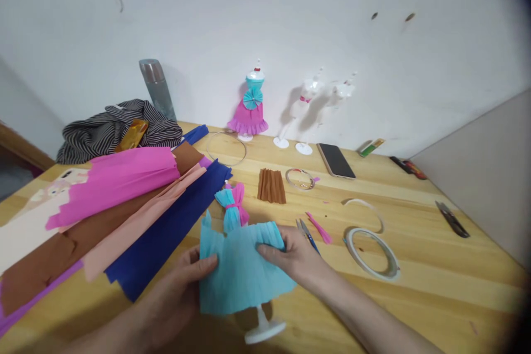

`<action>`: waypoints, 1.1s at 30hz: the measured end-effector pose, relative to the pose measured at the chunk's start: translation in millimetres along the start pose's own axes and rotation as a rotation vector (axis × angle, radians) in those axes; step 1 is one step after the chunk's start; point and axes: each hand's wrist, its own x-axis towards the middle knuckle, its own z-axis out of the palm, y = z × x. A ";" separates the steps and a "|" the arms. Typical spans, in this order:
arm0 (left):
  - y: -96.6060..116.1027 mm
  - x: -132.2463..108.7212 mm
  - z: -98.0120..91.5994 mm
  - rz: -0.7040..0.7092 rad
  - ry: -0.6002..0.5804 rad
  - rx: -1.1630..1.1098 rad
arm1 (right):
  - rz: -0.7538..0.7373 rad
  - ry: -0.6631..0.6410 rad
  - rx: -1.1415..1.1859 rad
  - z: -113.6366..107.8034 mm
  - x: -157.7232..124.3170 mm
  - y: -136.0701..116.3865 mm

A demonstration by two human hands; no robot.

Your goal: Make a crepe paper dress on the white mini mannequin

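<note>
A sheet of light blue crepe paper [240, 271] is wrapped round a small white mannequin whose stand [264, 331] pokes out below. My left hand [176, 293] pinches the paper's left edge with thumb and fingers. My right hand [290, 257] presses and grips the gathered top right of the paper. The mannequin's upper part wears a blue and pink crepe bow [233, 206] just above the sheet.
Long crepe sheets in pink [120, 180], brown, peach and dark blue [166, 232] lie to the left. Scissors [307, 232], tape rolls [373, 251], a brown pleated piece [271, 185], a phone [336, 160], a dressed mannequin [250, 105], bare mannequins, a flask and striped cloth sit behind.
</note>
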 end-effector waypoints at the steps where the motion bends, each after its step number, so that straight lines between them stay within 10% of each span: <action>1: -0.6 -1.0 -2.5 -0.005 0.030 0.004 | 0.006 -0.006 -0.023 -0.8 0.4 1.1; 13: 16.6 23.0 -7.0 0.113 0.440 0.072 | 0.114 0.237 0.167 -7.9 26.5 -2.0; 26: 12.4 24.7 -7.4 -0.008 0.451 0.105 | 0.180 0.189 0.062 -10.1 30.8 17.6; 33: -1.3 13.7 -13.6 -0.093 0.333 0.156 | 0.296 -0.099 0.030 -19.6 20.4 5.2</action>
